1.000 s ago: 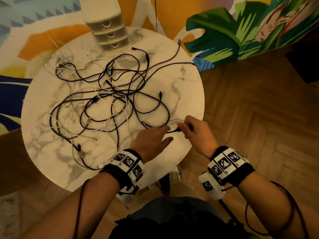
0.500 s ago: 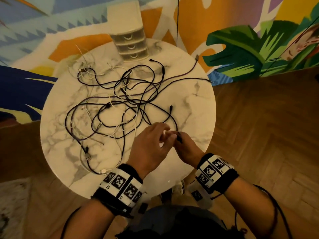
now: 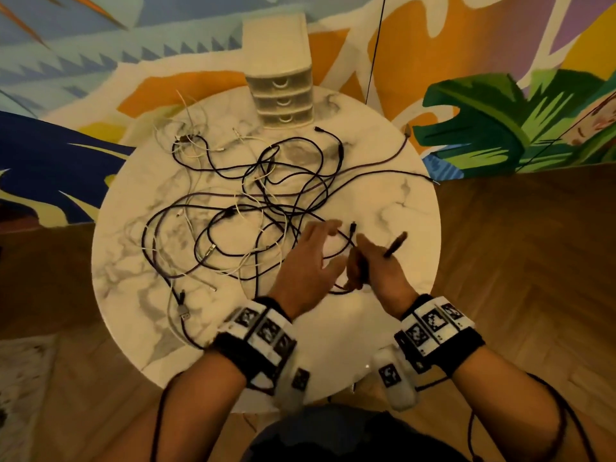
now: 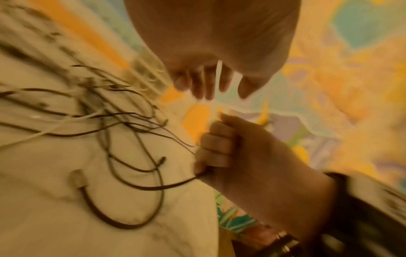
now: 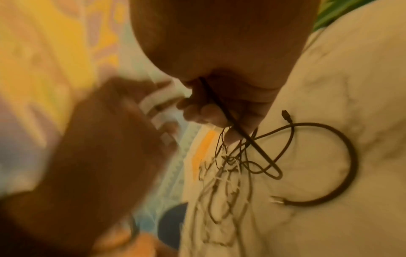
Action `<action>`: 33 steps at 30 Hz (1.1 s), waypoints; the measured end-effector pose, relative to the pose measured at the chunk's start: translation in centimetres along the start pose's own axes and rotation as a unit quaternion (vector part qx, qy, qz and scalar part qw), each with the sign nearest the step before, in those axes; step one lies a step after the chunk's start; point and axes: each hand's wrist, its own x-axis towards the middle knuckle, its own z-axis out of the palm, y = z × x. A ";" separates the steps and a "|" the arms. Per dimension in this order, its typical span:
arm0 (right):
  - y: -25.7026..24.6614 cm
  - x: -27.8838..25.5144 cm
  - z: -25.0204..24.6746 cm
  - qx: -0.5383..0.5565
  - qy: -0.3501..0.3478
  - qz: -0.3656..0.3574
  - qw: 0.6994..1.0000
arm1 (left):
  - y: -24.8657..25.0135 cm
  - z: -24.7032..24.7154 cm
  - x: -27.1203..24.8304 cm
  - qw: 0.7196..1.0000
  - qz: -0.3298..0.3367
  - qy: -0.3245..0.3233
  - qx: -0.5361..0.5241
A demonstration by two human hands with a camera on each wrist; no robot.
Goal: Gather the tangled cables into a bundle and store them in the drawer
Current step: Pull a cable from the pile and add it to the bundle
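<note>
A tangle of black and white cables [image 3: 253,208] sprawls across the round marble table [image 3: 393,201]. A small white drawer unit [image 3: 283,95] with three shut drawers stands at the table's far edge. My right hand [image 3: 370,265] is a fist round a black cable [image 3: 395,245] near the front right of the tangle, and the cable's plug end pokes up out of it. The right wrist view shows the cable [image 5: 222,111] running through the curled fingers, and the left wrist view shows the same fist [image 4: 219,147]. My left hand [image 3: 316,248] hovers just left of it, fingers spread and blurred, holding nothing.
Loose cable ends reach the table's left, back and right edges; one USB plug [image 3: 183,313] lies at the front left. A painted mural wall [image 3: 500,128] rises behind the table. Wooden parquet floor [image 3: 516,261] lies to the right and left.
Half a second ago both hands met at the cable end. Now my left hand has come away with fingers spread, and my right fist has lifted the cable slightly rightward.
</note>
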 end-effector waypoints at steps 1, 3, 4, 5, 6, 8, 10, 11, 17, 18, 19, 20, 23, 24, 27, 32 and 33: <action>-0.3 0.1 -0.2 0.045 0.008 0.010 0.999 | -1.4 0.0 0.5 0.997 -0.033 -0.067 0.000; -0.7 0.6 -1.0 0.152 0.000 0.043 0.987 | -3.8 0.8 0.6 0.977 -0.089 -0.195 -0.013; -0.5 0.7 -1.5 0.187 -0.006 0.055 0.981 | -5.0 1.4 0.3 0.968 -0.108 -0.227 -0.019; -0.6 0.7 -1.8 0.213 -0.015 0.062 0.975 | -6.2 1.9 -0.1 0.964 -0.115 -0.239 -0.016; -0.7 0.8 -2.2 0.219 -0.015 0.057 0.974 | -7.3 2.3 -0.5 0.964 -0.112 -0.242 0.000; -1.2 1.1 -2.8 0.237 -0.002 0.036 0.971 | -9.4 2.1 -0.5 0.964 -0.077 -0.237 0.092; -2.4 1.4 -3.6 0.252 0.029 0.003 0.967 | -11.3 0.5 1.1 0.962 -0.075 -0.184 0.188; -3.2 1.5 -4.3 0.253 0.057 -0.017 0.966 | -12.2 -0.7 2.4 0.967 -0.089 -0.135 0.195; -6.3 1.1 -4.9 0.042 0.201 -0.189 0.960 | -9.1 -6.3 8.0 0.983 -0.077 0.101 0.135; -6.2 0.7 -3.9 -0.047 0.190 -0.208 0.958 | -7.7 -5.8 7.5 0.982 -0.045 0.114 0.142; -5.8 0.2 -2.7 -0.121 0.164 -0.204 0.958 | -6.5 -4.9 6.7 0.981 -0.012 0.120 0.149; -5.0 -0.1 -1.3 -0.177 0.118 -0.174 0.962 | -5.6 -3.9 5.7 0.980 0.022 0.124 0.157; -1.5 0.3 1.4 -0.322 0.026 -0.053 0.945 | -4.6 -0.6 2.2 0.975 0.101 0.099 0.172; -0.5 0.9 1.9 -0.336 0.030 -0.026 0.941 | -4.7 0.3 1.4 0.971 0.123 0.092 0.181; 1.4 2.4 2.1 -0.260 0.035 0.004 0.965 | -6.1 2.0 -0.2 0.983 0.122 0.040 0.129; 1.3 2.1 1.0 -0.252 0.048 -0.010 0.966 | -10.7 2.9 0.1 0.994 -0.065 -0.086 0.011; 0.5 1.9 0.5 -0.237 0.071 -0.024 0.969 | -11.8 2.5 0.6 0.989 -0.106 -0.101 0.032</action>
